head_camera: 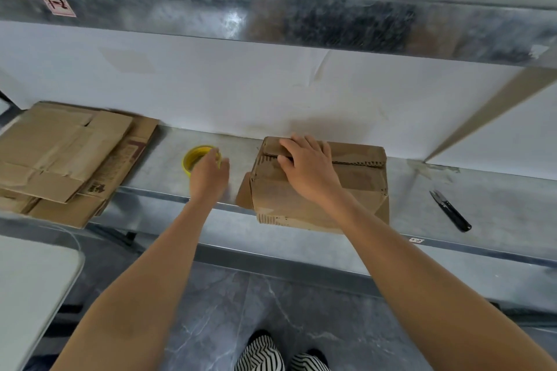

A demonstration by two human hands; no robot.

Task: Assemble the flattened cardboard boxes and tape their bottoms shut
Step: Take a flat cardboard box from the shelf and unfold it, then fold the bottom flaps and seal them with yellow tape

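The box (355, 190) is being pressed shut for taping by the flat fingers (304, 143) of the right hand (307, 166); the tape (194, 156) is being reached by the left hand (208, 175), grip unclear.

What look like black snips (451, 210) lie on the metal shelf (500, 214) (right end); striped shoes (259, 354) stand on grey floor (211, 310).

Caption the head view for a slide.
Right hand presses the cardboard box flaps shut while left hand reaches the yellow tape roll.
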